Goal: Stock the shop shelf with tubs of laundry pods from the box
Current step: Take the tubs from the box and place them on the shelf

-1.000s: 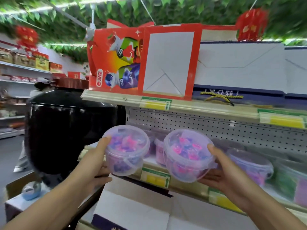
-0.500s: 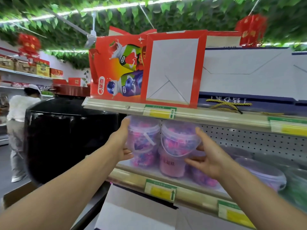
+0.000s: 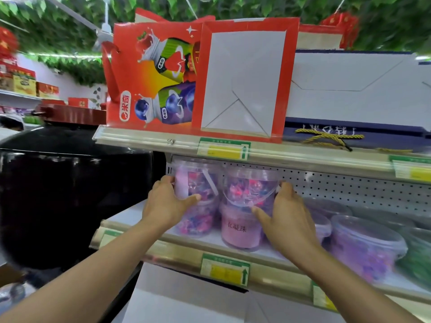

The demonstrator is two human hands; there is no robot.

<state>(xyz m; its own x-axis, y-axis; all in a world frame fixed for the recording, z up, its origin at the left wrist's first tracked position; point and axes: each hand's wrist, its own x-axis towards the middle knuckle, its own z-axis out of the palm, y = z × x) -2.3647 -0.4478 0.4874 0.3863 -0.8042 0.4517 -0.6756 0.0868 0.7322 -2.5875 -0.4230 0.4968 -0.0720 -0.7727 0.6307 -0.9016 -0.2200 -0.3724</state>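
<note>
Left hand (image 3: 166,203) curled round the upper left tub of laundry pods (image 3: 194,180), thumb across its front. Right hand (image 3: 285,213) gripping the upper right tub (image 3: 250,186), fingers behind, thumb low in front. Both tubs up on lower tubs: left on a clear pod tub (image 3: 194,217), right on a pink-labelled tub (image 3: 240,229) reading 衣凝珠. Lids just beneath the upper shelf edge (image 3: 149,139); little room above. Perforated back panel (image 3: 349,183) close behind. More tubs (image 3: 366,248) to the right on the same shelf (image 3: 177,250). Price tags (image 3: 225,270) green and yellow, text blurred. Red milk carton box (image 3: 154,78) overhead, writing too unclear to read. White box flap (image 3: 184,299) below the shelf edge.
</note>
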